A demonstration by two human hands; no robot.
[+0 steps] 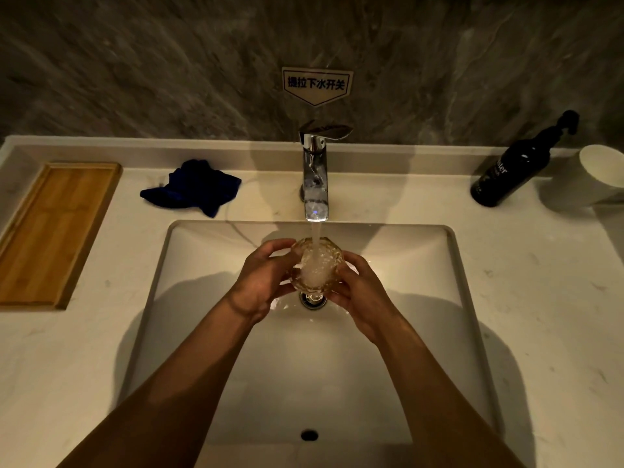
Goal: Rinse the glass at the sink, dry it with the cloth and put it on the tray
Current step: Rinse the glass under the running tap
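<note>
Head view, frame centre: glass (316,265) under running tap (315,177), over sink (452,265). Left hand (261,282) & right hand (358,292) both curled round it. Rinse underway. Left to do: dry w/ cloth (192,189), upper left; tray (50,231), far left.

Bare counter (141,231) lies between cloth (192,187) and tray (50,231); faucet (315,177) blocks the sink's (472,298) back.
</note>
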